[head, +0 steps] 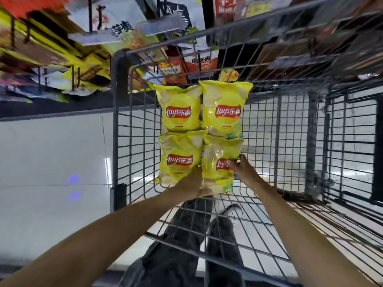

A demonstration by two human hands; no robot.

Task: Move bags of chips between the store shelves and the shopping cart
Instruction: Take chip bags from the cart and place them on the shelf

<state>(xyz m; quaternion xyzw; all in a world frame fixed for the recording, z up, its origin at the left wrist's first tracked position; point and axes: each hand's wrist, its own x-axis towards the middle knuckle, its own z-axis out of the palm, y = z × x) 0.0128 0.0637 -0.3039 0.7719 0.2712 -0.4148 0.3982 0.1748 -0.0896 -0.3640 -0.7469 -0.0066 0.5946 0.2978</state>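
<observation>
Chips: four yellow Lay's bags in the wire shopping cart (294,125), two by two.
Near-right bag (219,175): grasped by both hands.
Left hand (191,183): grip on its lower left edge.
Right hand (241,169): grip pinching its right edge.

Four yellow chip bags (179,108) with red logos in a grey wire cart (277,125).

— how many yellow chip bags do you count in the cart (290,129)?
— four: far-left bag (179,108), far-right bag (226,106), near-left bag (179,158), near-right bag (219,164).
— hands?
— two, the left hand (191,183) and right hand (241,168), both at the near bags.
— carts?
— just one. the shelf (62,48) bags beyond are too blurred to count.
</observation>
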